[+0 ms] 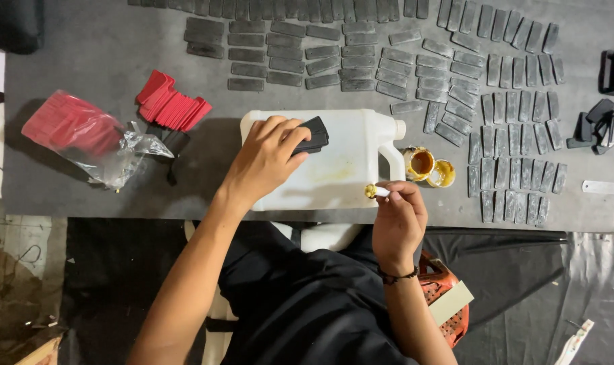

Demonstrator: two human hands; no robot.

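Black rubbery pad (314, 135), small and flat, pinned under the left hand (266, 159) at centre frame, pressed onto the white plastic jug (341, 165) lying on its side. Fingers curled over the pad's left end, thumb below, grip closed on it. Long axis of the pad running roughly left to right, tipped up a little toward the right, free end pointing at the jug's neck.

Right hand (398, 220) just below and right of it, pinched shut on a small brush (374, 192), yellow-smeared tip aimed left. Tip near the jug's lower edge, apart from the pad, down and to the right of it. Left hand plainly nearer, already touching.

Open glue tin (422, 163) and its lid (444, 174) just right of the jug's handle. Rows of dark strips (509, 128) across the upper and right frame; red pieces (172, 105) and a clear bag (84, 138) at upper left.
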